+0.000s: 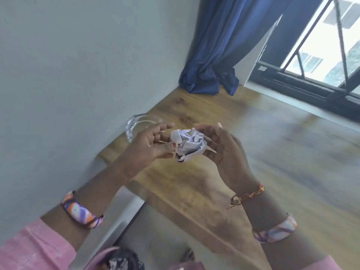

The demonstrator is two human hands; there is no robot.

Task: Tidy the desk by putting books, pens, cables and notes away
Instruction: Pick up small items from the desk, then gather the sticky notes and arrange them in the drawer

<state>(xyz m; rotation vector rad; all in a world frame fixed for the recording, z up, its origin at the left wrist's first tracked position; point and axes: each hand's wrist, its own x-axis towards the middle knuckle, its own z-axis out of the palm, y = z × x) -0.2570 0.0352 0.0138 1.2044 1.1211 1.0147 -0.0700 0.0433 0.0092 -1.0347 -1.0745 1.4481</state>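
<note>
A crumpled ball of white paper (pixel 187 144) with dark print is held in the air above the wooden desk (pixel 272 162). My left hand (pixel 150 143) pinches its left side with thumb and fingertips. My right hand (pixel 222 151) cups it from the right, fingers curled round it. Both forearms reach up from the bottom of the view.
A clear glass bowl (pixel 136 123) stands on the desk by the pale wall, just behind my left hand. A blue curtain (pixel 220 55) hangs down onto the desk's far corner. A barred window (pixel 321 55) is at the right. A dark bin with crumpled scraps (pixel 120 260) sits below the desk edge.
</note>
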